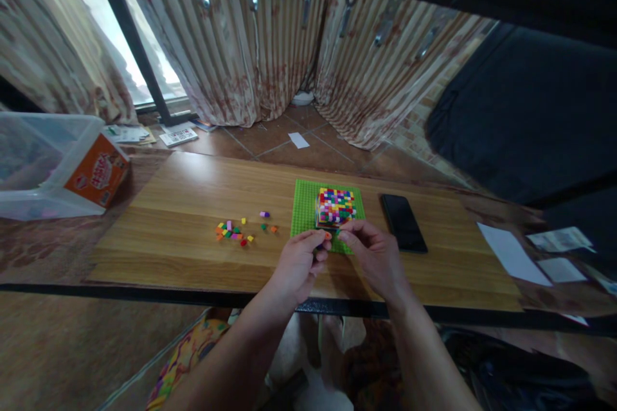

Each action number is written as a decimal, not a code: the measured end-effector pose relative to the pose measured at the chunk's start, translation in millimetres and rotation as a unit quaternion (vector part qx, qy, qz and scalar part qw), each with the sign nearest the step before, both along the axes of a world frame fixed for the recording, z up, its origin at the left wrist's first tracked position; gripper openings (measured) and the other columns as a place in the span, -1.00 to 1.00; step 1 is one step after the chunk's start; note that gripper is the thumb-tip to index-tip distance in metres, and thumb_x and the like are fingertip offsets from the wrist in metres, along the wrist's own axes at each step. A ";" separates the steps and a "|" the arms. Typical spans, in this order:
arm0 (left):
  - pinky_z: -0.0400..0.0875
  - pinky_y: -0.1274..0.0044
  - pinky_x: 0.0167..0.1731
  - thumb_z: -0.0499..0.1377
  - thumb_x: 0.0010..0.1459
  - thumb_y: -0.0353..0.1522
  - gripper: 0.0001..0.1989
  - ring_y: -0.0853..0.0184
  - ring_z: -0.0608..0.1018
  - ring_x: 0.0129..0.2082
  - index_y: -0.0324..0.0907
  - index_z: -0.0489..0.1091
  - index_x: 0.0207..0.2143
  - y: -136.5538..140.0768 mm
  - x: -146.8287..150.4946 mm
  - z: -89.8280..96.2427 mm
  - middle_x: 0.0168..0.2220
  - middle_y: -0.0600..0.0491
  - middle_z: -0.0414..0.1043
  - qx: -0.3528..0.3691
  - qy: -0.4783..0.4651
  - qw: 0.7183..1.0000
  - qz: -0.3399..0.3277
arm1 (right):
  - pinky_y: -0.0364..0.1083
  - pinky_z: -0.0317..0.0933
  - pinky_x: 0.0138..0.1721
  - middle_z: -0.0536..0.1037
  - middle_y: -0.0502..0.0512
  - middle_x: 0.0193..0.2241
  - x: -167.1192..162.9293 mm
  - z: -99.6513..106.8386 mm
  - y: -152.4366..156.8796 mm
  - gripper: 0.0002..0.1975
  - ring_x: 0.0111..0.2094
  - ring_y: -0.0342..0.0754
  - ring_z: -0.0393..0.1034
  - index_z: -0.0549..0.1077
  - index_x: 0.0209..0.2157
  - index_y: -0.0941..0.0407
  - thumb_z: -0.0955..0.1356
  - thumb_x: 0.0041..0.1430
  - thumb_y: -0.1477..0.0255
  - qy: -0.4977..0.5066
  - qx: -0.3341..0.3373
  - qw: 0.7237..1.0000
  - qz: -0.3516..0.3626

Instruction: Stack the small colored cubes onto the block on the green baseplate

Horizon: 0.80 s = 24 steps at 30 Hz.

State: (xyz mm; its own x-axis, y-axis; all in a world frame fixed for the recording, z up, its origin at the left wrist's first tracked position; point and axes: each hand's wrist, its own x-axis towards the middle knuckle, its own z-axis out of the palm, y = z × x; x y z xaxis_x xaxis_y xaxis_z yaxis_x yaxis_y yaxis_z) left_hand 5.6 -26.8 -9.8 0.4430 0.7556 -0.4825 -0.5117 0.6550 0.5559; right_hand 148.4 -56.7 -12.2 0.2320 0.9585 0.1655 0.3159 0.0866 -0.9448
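On the wooden board lies a green baseplate [303, 202], bearing a block of many-coloured toy bricks [336, 205]. My left hand [301, 260] is closed in front of the plate, an orange brick [328, 236] pinched at its fingertips; a dark piece seems to show lower among the fingers. Close beside it, my right hand [373, 253] pinches a small green brick [341, 233] between thumb and forefinger, over the plate's near edge. The two sets of fingertips are a short gap apart. Loose bricks [229, 226] in several colours are scattered on the board to the left.
A black phone [403, 223] lies right of the baseplate. The wooden board [168, 218] rests on a table with a dark front edge. A clear plastic bin [48, 164] with an orange label stands at the far left. Papers [513, 252] lie at the right.
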 end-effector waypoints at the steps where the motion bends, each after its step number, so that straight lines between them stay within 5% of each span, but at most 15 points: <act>1: -0.13 0.72 -0.73 0.30 -0.08 -0.41 -0.85 0.60 0.23 -0.65 -0.30 0.39 -0.50 0.0 0.3 -0.5 -0.53 0.09 0.32 0.004 0.003 1.000 -0.002 | -0.12 0.26 -0.29 0.55 -0.02 -0.45 -0.7 -0.5 -0.1 -0.88 -0.38 -0.10 0.40 0.51 -0.39 0.08 0.38 0.15 0.33 -0.019 -0.006 1.000 0.015; 9: -0.09 0.70 -0.73 0.27 -0.05 -0.40 -0.86 0.60 0.22 -0.66 -0.31 0.39 -0.51 0.0 3.6 -4.2 -0.54 0.10 0.31 0.035 0.031 0.999 0.019 | -0.10 0.31 -0.25 0.63 0.01 -0.33 -7.2 -3.7 -2.4 -0.83 -0.31 -0.06 0.49 0.57 -0.27 0.04 0.34 0.21 0.32 -0.114 -0.004 0.992 0.045; 17: -0.13 0.70 -0.73 0.27 -0.03 -0.41 -0.88 0.60 0.21 -0.66 -0.30 0.40 -0.47 -0.6 3.4 -1.0 -0.55 0.11 0.31 0.032 0.041 0.999 0.014 | -0.03 0.30 -0.24 0.62 0.10 -0.33 18.6 -8.0 3.3 -0.75 -0.30 0.02 0.49 0.57 -0.26 0.10 0.32 0.21 0.25 -0.148 0.009 0.982 -0.113; 24: -0.11 0.71 -0.72 0.29 -0.06 -0.41 -0.85 0.60 0.22 -0.66 -0.29 0.38 -0.49 -0.7 2.7 1.4 -0.55 0.10 0.31 0.024 0.038 0.999 0.018 | 0.01 0.29 -0.20 0.49 0.16 -0.25 27.5 -17.7 20.2 -0.80 -0.17 0.05 0.41 0.61 -0.34 0.10 0.37 0.10 0.30 -0.142 0.060 0.973 -0.170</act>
